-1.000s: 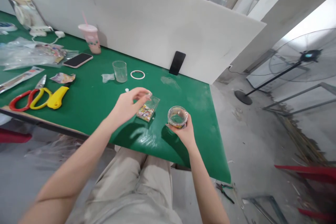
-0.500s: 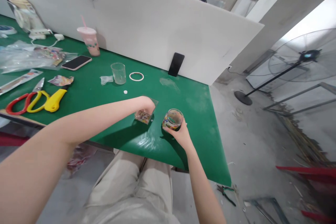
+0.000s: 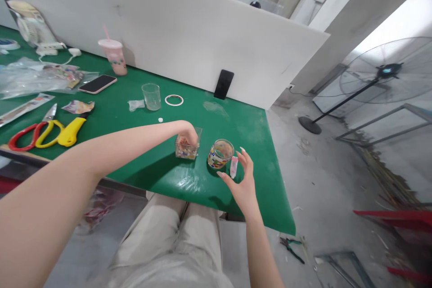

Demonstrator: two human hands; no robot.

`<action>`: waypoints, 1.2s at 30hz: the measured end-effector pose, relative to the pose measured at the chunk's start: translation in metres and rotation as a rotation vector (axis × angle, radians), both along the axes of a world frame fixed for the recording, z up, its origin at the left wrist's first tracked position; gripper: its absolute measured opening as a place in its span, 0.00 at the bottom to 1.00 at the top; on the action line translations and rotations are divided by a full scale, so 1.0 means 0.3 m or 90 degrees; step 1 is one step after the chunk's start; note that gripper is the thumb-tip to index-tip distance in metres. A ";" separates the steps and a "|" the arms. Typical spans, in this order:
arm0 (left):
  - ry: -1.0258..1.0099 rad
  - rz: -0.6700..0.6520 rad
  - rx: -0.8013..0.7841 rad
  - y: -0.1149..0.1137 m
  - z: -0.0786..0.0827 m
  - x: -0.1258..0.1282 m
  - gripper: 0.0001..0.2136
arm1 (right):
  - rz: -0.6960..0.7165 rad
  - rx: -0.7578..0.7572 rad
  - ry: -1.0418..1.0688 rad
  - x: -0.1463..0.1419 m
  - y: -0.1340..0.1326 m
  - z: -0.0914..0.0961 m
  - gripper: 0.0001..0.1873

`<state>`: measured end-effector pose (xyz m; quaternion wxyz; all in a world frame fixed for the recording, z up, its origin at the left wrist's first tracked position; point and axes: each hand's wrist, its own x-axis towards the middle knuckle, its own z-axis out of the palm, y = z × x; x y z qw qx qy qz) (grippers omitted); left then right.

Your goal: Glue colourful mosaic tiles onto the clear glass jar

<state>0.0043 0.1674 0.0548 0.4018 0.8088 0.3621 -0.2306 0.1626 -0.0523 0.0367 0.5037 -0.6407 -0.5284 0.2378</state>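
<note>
My left hand reaches down into a clear square box holding small multicoloured pieces. Its fingertips are among the pieces, and I cannot make out whether they grip any. To the right stands a round glass jar, upright on the table, with colourful bits stuck around its outside. Beside the jar my right hand is open, thumb and fingers spread apart and holding nothing. A small pink-and-white tube lies between the jar and the right hand's fingers.
The green table also bears a clear cup, a white ring, scissors, a yellow-handled cutter, a phone and a pink drink cup. A dark phone leans on the white partition.
My right hand has let go of the glass jar and drawn back to the right, fingers spread. The tube is now visible. My left hand stays in the box.
</note>
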 end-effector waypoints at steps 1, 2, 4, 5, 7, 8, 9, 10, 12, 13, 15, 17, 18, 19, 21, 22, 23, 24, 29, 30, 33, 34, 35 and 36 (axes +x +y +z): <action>0.042 -0.005 -0.033 -0.002 0.007 -0.002 0.13 | -0.023 0.025 -0.005 -0.019 -0.017 0.005 0.42; 0.088 -0.009 -0.067 -0.004 0.013 -0.003 0.09 | -0.035 0.050 -0.009 -0.039 -0.032 0.007 0.38; 0.142 -0.014 -0.115 -0.011 0.022 -0.002 0.05 | -0.017 0.082 -0.006 -0.077 -0.056 0.010 0.34; 0.152 -0.013 -0.131 -0.015 0.025 0.000 0.06 | 0.003 0.088 0.000 -0.092 -0.063 0.011 0.32; 0.154 -0.010 -0.153 -0.022 0.030 0.002 0.07 | 0.025 0.095 0.013 -0.110 -0.071 0.014 0.29; 0.150 -0.008 -0.160 -0.023 0.033 0.002 0.07 | 0.023 0.101 0.019 -0.114 -0.072 0.015 0.27; 0.145 -0.005 -0.165 -0.022 0.035 0.002 0.07 | 0.013 0.111 0.024 -0.114 -0.073 0.017 0.25; 0.138 -0.003 -0.167 -0.020 0.039 0.002 0.07 | 0.003 0.121 0.029 -0.113 -0.072 0.019 0.23; 0.120 0.000 -0.165 -0.009 0.050 -0.001 0.07 | -0.007 0.131 0.037 -0.112 -0.071 0.023 0.21; 0.111 -0.003 -0.164 -0.002 0.057 -0.002 0.07 | -0.007 0.131 0.040 -0.112 -0.071 0.024 0.20; 0.093 -0.017 -0.160 0.010 0.074 -0.003 0.07 | 0.000 0.126 0.046 -0.117 -0.073 0.024 0.20; 0.077 -0.040 -0.155 0.018 0.093 -0.004 0.08 | 0.011 0.122 0.052 -0.123 -0.074 0.023 0.20; 0.070 -0.053 -0.151 0.020 0.102 -0.005 0.08 | 0.017 0.119 0.053 -0.126 -0.075 0.021 0.20; 0.063 -0.066 -0.145 0.020 0.111 -0.006 0.08 | 0.021 0.116 0.054 -0.129 -0.075 0.020 0.20; 0.050 -0.085 -0.128 0.019 0.127 -0.010 0.07 | 0.025 0.112 0.052 -0.130 -0.075 0.018 0.20; 0.044 -0.091 -0.116 0.018 0.136 -0.014 0.07 | 0.026 0.110 0.051 -0.128 -0.075 0.017 0.20; 0.037 -0.092 -0.104 0.017 0.145 -0.019 0.06 | 0.026 0.109 0.049 -0.127 -0.074 0.016 0.20; 0.030 -0.092 -0.090 0.016 0.154 -0.025 0.06 | 0.026 0.109 0.047 -0.125 -0.074 0.016 0.21; 0.017 -0.083 -0.018 0.003 0.186 -0.050 0.06 | 0.023 0.105 0.051 -0.120 -0.075 0.017 0.21; 0.017 -0.081 -0.003 -0.002 0.186 -0.051 0.06 | 0.023 0.105 0.052 -0.121 -0.075 0.016 0.21; 0.013 -0.067 0.038 -0.020 0.177 -0.047 0.05 | 0.039 0.104 0.052 -0.127 -0.078 0.009 0.19; 0.012 -0.059 0.050 -0.026 0.172 -0.045 0.06 | 0.049 0.101 0.053 -0.130 -0.080 0.006 0.19; 0.010 -0.048 0.060 -0.030 0.168 -0.044 0.07 | 0.060 0.095 0.056 -0.133 -0.082 0.003 0.19; 0.007 -0.036 0.068 -0.033 0.164 -0.043 0.07 | 0.073 0.086 0.061 -0.137 -0.085 0.001 0.19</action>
